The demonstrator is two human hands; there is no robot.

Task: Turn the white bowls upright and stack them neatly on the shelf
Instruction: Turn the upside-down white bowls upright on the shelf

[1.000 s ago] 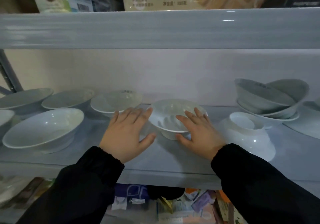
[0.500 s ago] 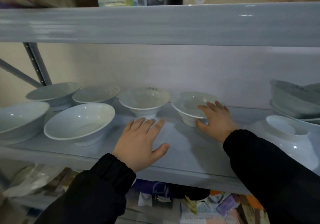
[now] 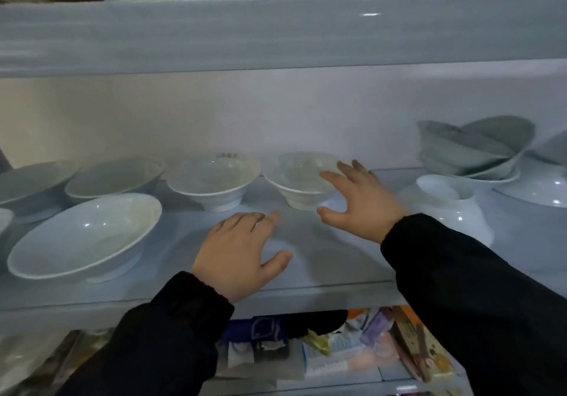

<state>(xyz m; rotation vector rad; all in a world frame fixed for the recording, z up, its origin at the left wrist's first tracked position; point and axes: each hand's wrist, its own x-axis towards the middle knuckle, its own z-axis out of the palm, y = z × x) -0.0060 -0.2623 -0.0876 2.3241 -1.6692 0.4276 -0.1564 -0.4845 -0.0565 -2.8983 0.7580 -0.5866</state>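
A small white bowl (image 3: 294, 181) stands upright at the back middle of the grey shelf (image 3: 322, 260). My right hand (image 3: 362, 202) is spread beside it; the fingertips lie at its right rim and the thumb hangs just off its foot. My left hand (image 3: 239, 251) lies flat on the shelf in front of a second upright bowl (image 3: 214, 181). Right of my right hand, one white bowl (image 3: 451, 211) sits upside down. Behind that one is a loose, tilted stack of bowls (image 3: 472, 150).
A wide upright bowl (image 3: 86, 236) sits at the front left, with two more (image 3: 113, 178) (image 3: 30, 184) behind it. The upper shelf board (image 3: 276, 33) hangs low overhead. Packets fill the shelf below (image 3: 337, 355). Another overturned bowl (image 3: 540, 190) is at the far right.
The small bowl has moved back into line with the row of upright bowls. My right hand's fingers have loosened from its rim and spread. My left hand has stayed flat on the shelf.
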